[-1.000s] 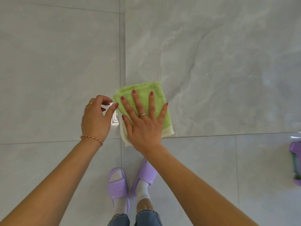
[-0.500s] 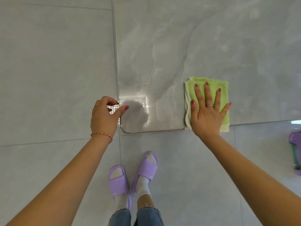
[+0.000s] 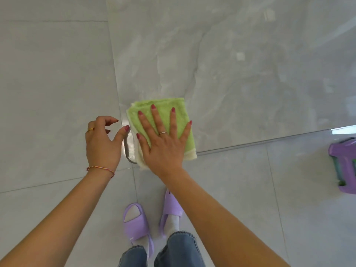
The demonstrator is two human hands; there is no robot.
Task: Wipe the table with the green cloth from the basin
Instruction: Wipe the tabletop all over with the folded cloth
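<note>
While the glass table (image 3: 240, 78) took up most of the head view, its clear top showing the pale floor tiles (image 3: 48, 74) beneath, the wiping step looked well in hand rather than finished: the green cloth (image 3: 163, 114) lay folded flat on the table's near left corner, right at the rounded edge, with a cream underside peeping out along its near and left borders. Faint smears on the glass farther off suggested, as a judgement only, that much of the top could still want a pass. The next move would call for keeping the palm's weight down on the cloth and sliding it away from the corner across the surface, without letting the folded layers bunch or slip over the edge.

At the far right edge stood a purple object (image 3: 344, 166), possibly the basin, though too little of it showed to be sure.

Both forearms reached forward from the bottom of the view. The right hand (image 3: 163, 145) pressed flat on the cloth, fingers fully spread and straight, gripping nothing, simply bearing down. The left hand (image 3: 103, 141) hung just beside the corner, loosely curled and holding nothing, its thumb tip touching or almost touching the table's edge, as if to steady it.

Below, purple slippers (image 3: 136, 222) stood on the tiles.
</note>
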